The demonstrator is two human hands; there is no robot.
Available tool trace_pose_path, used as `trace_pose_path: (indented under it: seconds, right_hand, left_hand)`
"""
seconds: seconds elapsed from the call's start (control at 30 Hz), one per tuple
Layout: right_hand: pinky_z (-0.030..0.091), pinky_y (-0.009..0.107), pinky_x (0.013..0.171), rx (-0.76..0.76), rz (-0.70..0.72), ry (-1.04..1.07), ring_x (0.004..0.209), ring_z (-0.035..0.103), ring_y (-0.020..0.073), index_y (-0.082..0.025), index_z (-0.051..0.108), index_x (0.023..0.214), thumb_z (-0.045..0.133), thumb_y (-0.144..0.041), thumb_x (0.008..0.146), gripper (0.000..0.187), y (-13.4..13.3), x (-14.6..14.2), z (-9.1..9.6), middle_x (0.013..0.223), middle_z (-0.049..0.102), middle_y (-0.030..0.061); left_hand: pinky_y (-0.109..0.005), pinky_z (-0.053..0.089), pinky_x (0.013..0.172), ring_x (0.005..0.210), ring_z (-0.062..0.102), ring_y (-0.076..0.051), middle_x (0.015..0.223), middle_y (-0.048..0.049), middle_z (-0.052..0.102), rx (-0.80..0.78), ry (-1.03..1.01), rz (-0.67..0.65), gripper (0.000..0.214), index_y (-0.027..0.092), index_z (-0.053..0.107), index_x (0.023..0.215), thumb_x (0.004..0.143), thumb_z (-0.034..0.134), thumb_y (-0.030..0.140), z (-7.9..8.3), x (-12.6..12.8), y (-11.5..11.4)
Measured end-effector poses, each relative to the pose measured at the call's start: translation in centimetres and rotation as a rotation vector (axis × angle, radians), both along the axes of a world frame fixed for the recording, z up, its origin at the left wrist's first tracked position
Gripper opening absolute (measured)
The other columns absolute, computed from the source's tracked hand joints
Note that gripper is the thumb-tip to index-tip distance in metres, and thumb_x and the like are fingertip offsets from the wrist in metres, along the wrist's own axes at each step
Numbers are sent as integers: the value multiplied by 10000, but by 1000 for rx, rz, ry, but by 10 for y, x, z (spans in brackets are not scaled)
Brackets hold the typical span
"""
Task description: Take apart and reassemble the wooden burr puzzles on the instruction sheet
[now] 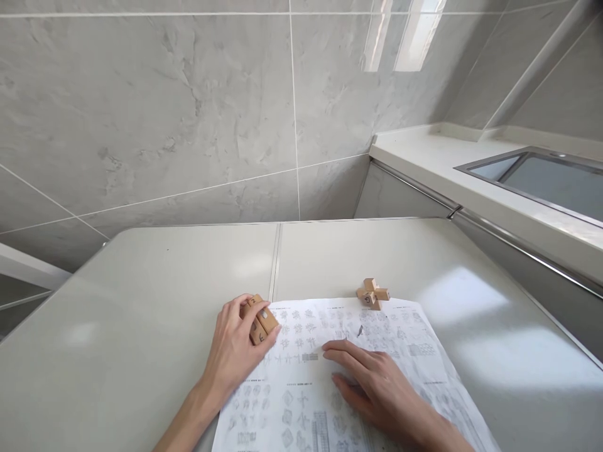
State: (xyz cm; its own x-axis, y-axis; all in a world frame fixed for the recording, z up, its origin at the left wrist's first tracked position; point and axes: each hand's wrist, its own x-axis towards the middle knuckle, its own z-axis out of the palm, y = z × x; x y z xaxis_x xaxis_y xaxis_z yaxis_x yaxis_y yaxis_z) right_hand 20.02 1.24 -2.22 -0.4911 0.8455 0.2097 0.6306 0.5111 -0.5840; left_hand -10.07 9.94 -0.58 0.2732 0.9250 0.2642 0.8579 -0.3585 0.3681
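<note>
My left hand [242, 333] is closed around a few wooden puzzle blocks [266, 319] marked with black characters, at the upper left edge of a printed instruction sheet [301, 370]. Part of the blocks is hidden by the fingers. Resting on the middle of the sheet, my right hand [372, 383] has its fingers stretched out and holds nothing. A cross-shaped wooden puzzle [371, 294], with a character on one end, stands at the sheet's upper right edge, beyond the right hand.
The sheet lies on a pale folding table [141, 301] with a seam across it. Behind the table rises a grey tiled wall [141, 113]. To the right is a white counter [424, 150] with a sink [541, 172].
</note>
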Motion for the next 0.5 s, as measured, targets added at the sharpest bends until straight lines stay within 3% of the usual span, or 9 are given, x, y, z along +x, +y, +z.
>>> trace_pose_path:
  seconds: [0.27,0.37,0.5]
  right_hand:
    - [633,342,721,10,-20,21,1031,825,252,-263,534,1403,493,-134,1088,343,1,1,0,1397,743,93]
    - [612,339,691,6,-30,38,992,825,251,-266,537,1401,496,-140,1088,340,2,0,0,1381,747,88]
    - [572,336,654,-42,-91,99,768,781,197,-281,555,1359,461,-154,1100,304,2,-2,1,1340,748,73]
  left_hand:
    - [-615,519,1126,1368,551,-395,1441,-117,601,56,-6,-78,384,302,656,1365,1006,735,414,7,6,-4]
    - [-552,527,1120,1390,553,-361,1387,-104,659,71,-35,-278,302,286,646,1369,1074,675,340,10,13,-13]
    - [-384,562,886,997,694,-238,1085,-65,727,35,-113,-594,102,233,672,1192,1107,618,219,8,26,-31]
